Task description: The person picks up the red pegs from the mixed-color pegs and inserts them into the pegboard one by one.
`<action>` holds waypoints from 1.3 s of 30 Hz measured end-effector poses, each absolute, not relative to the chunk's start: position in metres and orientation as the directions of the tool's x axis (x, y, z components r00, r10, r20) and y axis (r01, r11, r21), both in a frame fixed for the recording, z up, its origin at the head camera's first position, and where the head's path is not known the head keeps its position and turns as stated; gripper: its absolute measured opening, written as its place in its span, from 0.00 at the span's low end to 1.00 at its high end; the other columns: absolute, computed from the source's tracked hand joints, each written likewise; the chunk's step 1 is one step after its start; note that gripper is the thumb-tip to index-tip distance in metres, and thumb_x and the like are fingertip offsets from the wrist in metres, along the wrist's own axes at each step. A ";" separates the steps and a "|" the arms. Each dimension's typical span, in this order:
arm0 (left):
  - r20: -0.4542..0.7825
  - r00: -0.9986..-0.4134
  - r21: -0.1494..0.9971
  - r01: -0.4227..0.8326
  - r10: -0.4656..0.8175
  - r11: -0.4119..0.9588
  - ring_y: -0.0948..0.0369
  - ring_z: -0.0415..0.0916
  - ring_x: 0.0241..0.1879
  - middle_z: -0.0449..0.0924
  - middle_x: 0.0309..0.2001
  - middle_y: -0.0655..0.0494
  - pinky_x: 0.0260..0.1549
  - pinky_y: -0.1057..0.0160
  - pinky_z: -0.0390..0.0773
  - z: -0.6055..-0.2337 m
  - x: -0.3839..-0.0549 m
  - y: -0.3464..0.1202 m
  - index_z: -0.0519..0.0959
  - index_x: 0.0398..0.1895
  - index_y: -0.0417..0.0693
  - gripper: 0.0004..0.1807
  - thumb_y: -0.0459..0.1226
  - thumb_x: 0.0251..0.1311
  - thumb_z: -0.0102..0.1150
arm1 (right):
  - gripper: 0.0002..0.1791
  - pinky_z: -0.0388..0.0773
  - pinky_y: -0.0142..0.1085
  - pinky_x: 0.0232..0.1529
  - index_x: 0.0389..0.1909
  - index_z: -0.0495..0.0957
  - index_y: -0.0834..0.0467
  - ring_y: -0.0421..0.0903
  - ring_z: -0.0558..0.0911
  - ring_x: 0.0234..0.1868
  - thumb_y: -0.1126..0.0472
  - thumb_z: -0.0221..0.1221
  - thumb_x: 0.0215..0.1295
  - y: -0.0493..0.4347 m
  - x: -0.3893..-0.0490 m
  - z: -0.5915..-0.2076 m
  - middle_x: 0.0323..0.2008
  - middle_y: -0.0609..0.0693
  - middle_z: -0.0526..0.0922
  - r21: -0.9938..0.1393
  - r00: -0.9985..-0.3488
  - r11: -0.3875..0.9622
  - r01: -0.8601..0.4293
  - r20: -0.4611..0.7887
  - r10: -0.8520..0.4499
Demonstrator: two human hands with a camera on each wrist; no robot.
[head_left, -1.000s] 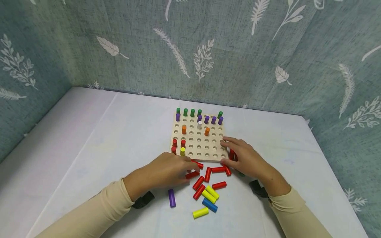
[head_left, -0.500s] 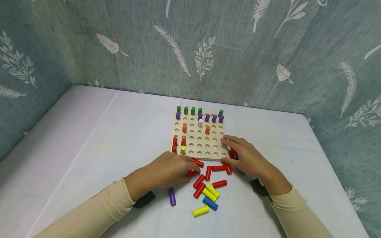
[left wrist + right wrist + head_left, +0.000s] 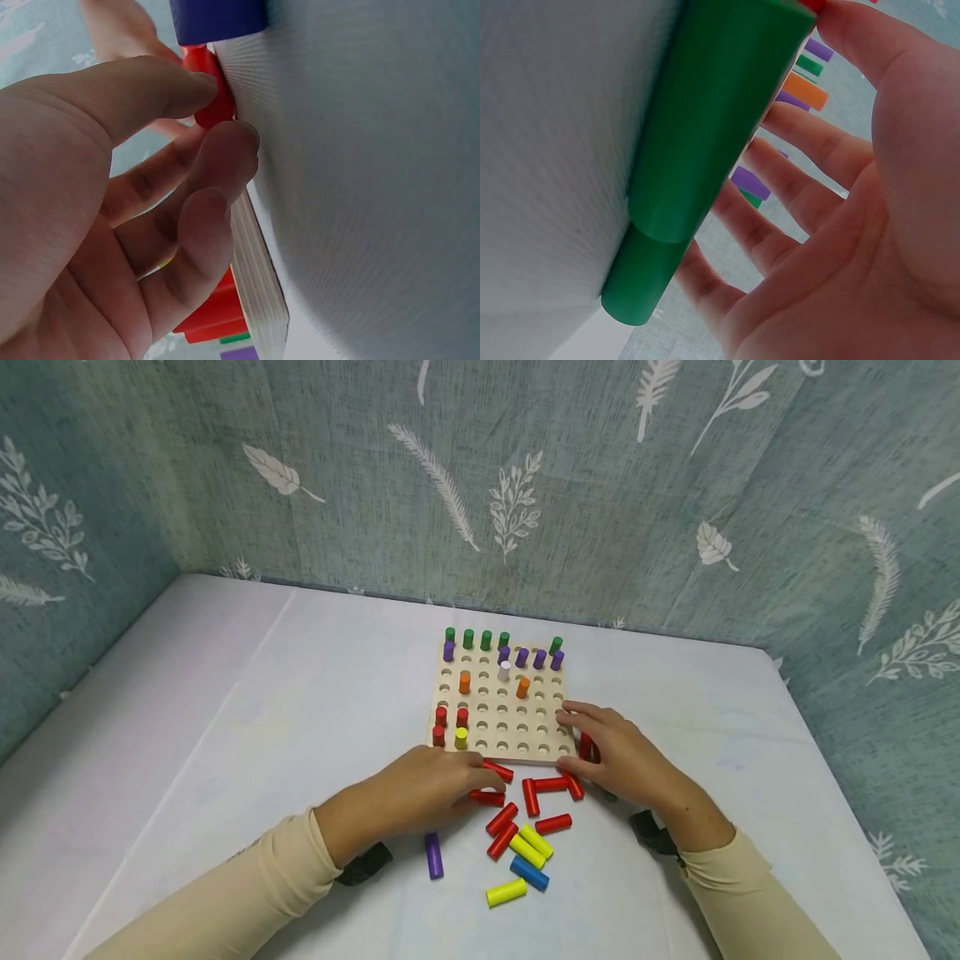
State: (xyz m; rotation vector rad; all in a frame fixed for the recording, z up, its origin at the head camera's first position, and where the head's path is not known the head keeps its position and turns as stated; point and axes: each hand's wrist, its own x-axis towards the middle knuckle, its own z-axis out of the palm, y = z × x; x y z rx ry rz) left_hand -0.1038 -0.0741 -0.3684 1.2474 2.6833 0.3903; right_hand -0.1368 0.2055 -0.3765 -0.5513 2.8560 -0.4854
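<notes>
A square wooden pegboard [image 3: 501,708] lies on the table with several coloured pegs upright in its holes. Just in front of its near left corner is my left hand [image 3: 423,789], low over the table. Its thumb and index fingertip are at a red peg [image 3: 215,94], pinching it. In the head view that red peg [image 3: 491,798] lies nearly level, partly under the fingers. My right hand [image 3: 618,758] rests along the board's right edge, fingers spread and extended, fingertips at the rim. Red pegs [image 3: 585,747] lie beneath its palm, and green pegs [image 3: 697,135] are close by it.
Loose red pegs [image 3: 502,818], yellow pegs [image 3: 506,892] and a blue peg [image 3: 529,872] lie in front of the board. A purple peg [image 3: 434,856] is near the left wrist. A leaf-patterned curtain [image 3: 337,485] stands behind the table [image 3: 322,693].
The red peg at my left fingers has turned nearly level, and a red peg to its right has swung round to touch another. My right hand keeps its place.
</notes>
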 end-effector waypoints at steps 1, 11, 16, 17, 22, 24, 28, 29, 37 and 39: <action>-0.043 -0.643 0.302 0.721 0.765 0.623 0.64 0.84 0.39 0.86 0.49 0.61 0.38 0.67 0.83 -0.368 -0.104 -0.074 0.83 0.55 0.62 0.19 0.38 0.59 0.70 | 0.41 0.69 0.61 0.66 0.73 0.67 0.50 0.60 0.63 0.74 0.46 0.69 0.60 0.206 -0.137 -0.377 0.75 0.52 0.63 -0.353 -0.911 0.876 -0.328 -0.128 -0.393; -0.099 -0.688 0.336 0.657 0.719 0.675 0.66 0.75 0.26 0.80 0.52 0.55 0.34 0.69 0.82 -0.367 -0.105 -0.074 0.75 0.61 0.62 0.25 0.39 0.60 0.68 | 0.41 0.69 0.61 0.65 0.73 0.67 0.49 0.60 0.63 0.74 0.46 0.69 0.60 0.205 -0.136 -0.377 0.75 0.52 0.63 -0.355 -0.913 0.877 -0.322 -0.130 -0.388; -0.086 -0.697 0.352 0.648 0.712 0.676 0.67 0.72 0.23 0.79 0.51 0.56 0.29 0.73 0.77 -0.365 -0.107 -0.075 0.77 0.58 0.59 0.22 0.38 0.60 0.66 | 0.41 0.70 0.60 0.65 0.73 0.67 0.49 0.60 0.63 0.74 0.46 0.69 0.60 0.206 -0.136 -0.377 0.76 0.52 0.62 -0.353 -0.913 0.880 -0.319 -0.133 -0.385; -0.079 -0.700 0.351 0.646 0.710 0.677 0.67 0.71 0.22 0.79 0.50 0.57 0.28 0.73 0.76 -0.363 -0.108 -0.075 0.77 0.57 0.59 0.21 0.38 0.61 0.65 | 0.41 0.70 0.60 0.65 0.73 0.66 0.49 0.60 0.63 0.74 0.46 0.69 0.60 0.206 -0.136 -0.376 0.76 0.52 0.62 -0.350 -0.915 0.881 -0.318 -0.132 -0.382; -0.029 -0.719 0.317 0.652 0.694 0.689 0.66 0.69 0.20 0.79 0.45 0.57 0.23 0.71 0.71 -0.359 -0.110 -0.077 0.77 0.55 0.59 0.18 0.37 0.61 0.61 | 0.41 0.70 0.60 0.65 0.73 0.66 0.49 0.60 0.63 0.74 0.46 0.69 0.60 0.205 -0.138 -0.375 0.76 0.52 0.62 -0.342 -0.915 0.885 -0.317 -0.135 -0.380; -0.007 -0.721 0.307 0.658 0.693 0.687 0.67 0.68 0.21 0.79 0.43 0.58 0.23 0.71 0.71 -0.359 -0.110 -0.078 0.77 0.54 0.58 0.17 0.37 0.61 0.60 | 0.41 0.70 0.60 0.65 0.73 0.66 0.49 0.60 0.63 0.74 0.46 0.69 0.60 0.204 -0.138 -0.375 0.76 0.52 0.62 -0.340 -0.913 0.884 -0.320 -0.139 -0.384; 0.007 -0.733 0.305 0.649 0.680 0.697 0.67 0.69 0.21 0.80 0.43 0.59 0.23 0.71 0.71 -0.357 -0.111 -0.079 0.76 0.53 0.58 0.16 0.38 0.62 0.59 | 0.41 0.69 0.61 0.66 0.73 0.66 0.49 0.60 0.62 0.75 0.46 0.69 0.60 0.205 -0.138 -0.374 0.76 0.52 0.62 -0.338 -0.915 0.886 -0.319 -0.135 -0.381; 0.007 -0.738 0.306 0.644 0.674 0.701 0.67 0.69 0.21 0.80 0.43 0.59 0.24 0.71 0.71 -0.356 -0.112 -0.079 0.76 0.54 0.59 0.16 0.38 0.62 0.58 | 0.41 0.69 0.61 0.66 0.73 0.66 0.49 0.59 0.62 0.75 0.46 0.69 0.60 0.205 -0.138 -0.374 0.76 0.52 0.62 -0.338 -0.916 0.886 -0.317 -0.132 -0.378; 0.003 -0.753 0.364 0.613 0.658 0.701 0.67 0.64 0.17 0.81 0.41 0.59 0.20 0.70 0.66 -0.352 -0.113 -0.082 0.75 0.54 0.56 0.16 0.37 0.63 0.55 | 0.41 0.69 0.60 0.66 0.73 0.66 0.49 0.60 0.62 0.75 0.46 0.69 0.60 0.205 -0.138 -0.376 0.76 0.52 0.62 -0.342 -0.910 0.881 -0.326 -0.139 -0.391; 0.012 -0.759 0.368 0.608 0.651 0.703 0.67 0.62 0.16 0.81 0.42 0.60 0.20 0.70 0.65 -0.352 -0.114 -0.082 0.75 0.54 0.57 0.16 0.37 0.63 0.54 | 0.41 0.69 0.60 0.66 0.73 0.66 0.49 0.59 0.62 0.75 0.46 0.69 0.60 0.206 -0.137 -0.376 0.76 0.51 0.62 -0.342 -0.912 0.882 -0.325 -0.134 -0.388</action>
